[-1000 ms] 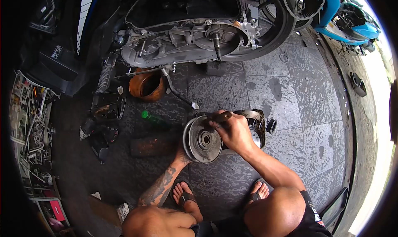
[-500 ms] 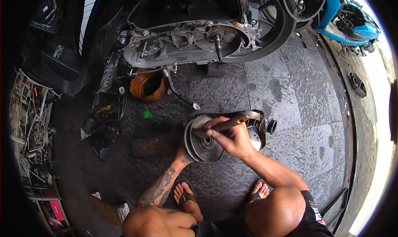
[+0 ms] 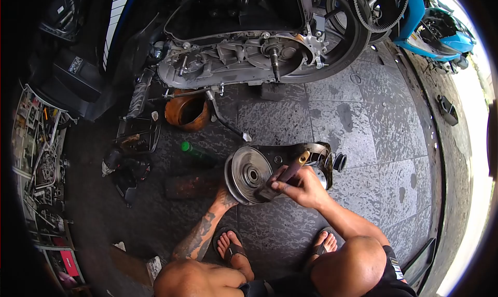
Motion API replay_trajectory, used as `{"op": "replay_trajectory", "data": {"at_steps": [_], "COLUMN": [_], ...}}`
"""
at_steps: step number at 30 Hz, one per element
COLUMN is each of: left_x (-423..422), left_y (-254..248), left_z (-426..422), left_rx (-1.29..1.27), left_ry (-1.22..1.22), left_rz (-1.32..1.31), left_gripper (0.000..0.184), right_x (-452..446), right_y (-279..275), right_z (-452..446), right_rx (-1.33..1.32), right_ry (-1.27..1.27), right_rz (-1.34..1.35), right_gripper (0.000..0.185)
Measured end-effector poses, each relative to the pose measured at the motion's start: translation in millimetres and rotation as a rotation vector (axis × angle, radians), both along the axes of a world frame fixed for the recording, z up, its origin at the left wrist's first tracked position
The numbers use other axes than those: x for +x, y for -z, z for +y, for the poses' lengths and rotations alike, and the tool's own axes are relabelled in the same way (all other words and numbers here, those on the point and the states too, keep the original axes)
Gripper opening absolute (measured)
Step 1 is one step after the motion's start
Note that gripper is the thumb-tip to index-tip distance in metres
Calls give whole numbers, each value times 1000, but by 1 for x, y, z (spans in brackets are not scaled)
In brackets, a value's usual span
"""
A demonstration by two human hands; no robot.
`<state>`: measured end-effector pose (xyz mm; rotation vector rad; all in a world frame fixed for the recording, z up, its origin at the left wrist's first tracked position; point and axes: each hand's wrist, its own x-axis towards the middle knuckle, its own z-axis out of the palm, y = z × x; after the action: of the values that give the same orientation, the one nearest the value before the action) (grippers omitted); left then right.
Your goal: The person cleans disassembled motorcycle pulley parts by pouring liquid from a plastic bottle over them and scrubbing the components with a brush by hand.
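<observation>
A round metal scooter pulley (image 3: pixel 251 173) is tilted up toward me over the floor. My left hand (image 3: pixel 224 197) is closed on its lower left edge, with most of the fingers hidden behind the disc. In my right hand (image 3: pixel 303 187) is a paintbrush (image 3: pixel 294 168), gripped by its brown wooden handle, which points up and right. The brush's dark head rests at the lower right of the pulley face. Behind my right hand lies a dark casing part (image 3: pixel 320 154) with a small ring on it.
An opened scooter engine case (image 3: pixel 223 63) with a bare shaft stands ahead, beside a rear wheel (image 3: pixel 342 53). A brown pot (image 3: pixel 188 111) and green bottle (image 3: pixel 194 151) sit left of centre. A tool shelf (image 3: pixel 44 177) lines the left side. A blue scooter (image 3: pixel 436 37) is at upper right.
My right hand and the brush have moved down and right across the pulley, uncovering its centre. The pulley has shifted slightly left and turned a little in my left hand.
</observation>
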<state>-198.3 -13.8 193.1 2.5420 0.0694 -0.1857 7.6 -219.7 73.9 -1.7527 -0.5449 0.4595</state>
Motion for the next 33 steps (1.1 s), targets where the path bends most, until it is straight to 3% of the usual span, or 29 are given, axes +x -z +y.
{"op": "replay_trajectory", "data": {"at_steps": [3,5,7,10,13,15,17,19,21,23,25,26,27,30,31,33], "left_x": [-1,-2,-1,-2,-3,-3,-2,-1,-3,-3,-3,-3,-3,-4,-5,-1], "left_y": [1,0,-1,0,2,2,3,3,4,6,7,8,8,10,10,13], "left_z": [0,0,-1,-1,0,0,0,1,0,0,0,0,0,1,0,1], "left_rx": [3,3,9,12,11,10,12,16,14,17,14,18,17,22,22,20], "left_ry": [2,6,11,5,-8,-4,4,9,9,1,0,-1,-2,-3,-1,4], "left_rz": [8,12,10,11,9,17,14,12,21,18,16,17,12,23,26,27], "left_gripper": [32,33,33,34,34,35,35,35,36,36,37,37,37,38,38,38], "right_x": [20,19,19,21,-6,-13,3,11,4,9,24,23,20,-10,-11,-2], "right_y": [22,7,4,14,9,10,16,12,3,8,29,27,24,12,9,12], "right_z": [2,13,21,19,6,12,18,24,32,33,24,13,7,15,21,36], "right_rx": [-52,-15,234,158,136,255,214,219,366,344,203,61,0,84,227,424], "right_ry": [103,18,103,221,200,145,250,265,119,125,319,354,290,186,162,165], "right_rz": [-224,-334,-201,-350,-112,-199,-294,-197,-193,-195,-413,-219,-292,-211,-26,-97], "right_gripper": [15,16,15,14,11,10,11,13,13,13,16,15,14,15,15,15]}}
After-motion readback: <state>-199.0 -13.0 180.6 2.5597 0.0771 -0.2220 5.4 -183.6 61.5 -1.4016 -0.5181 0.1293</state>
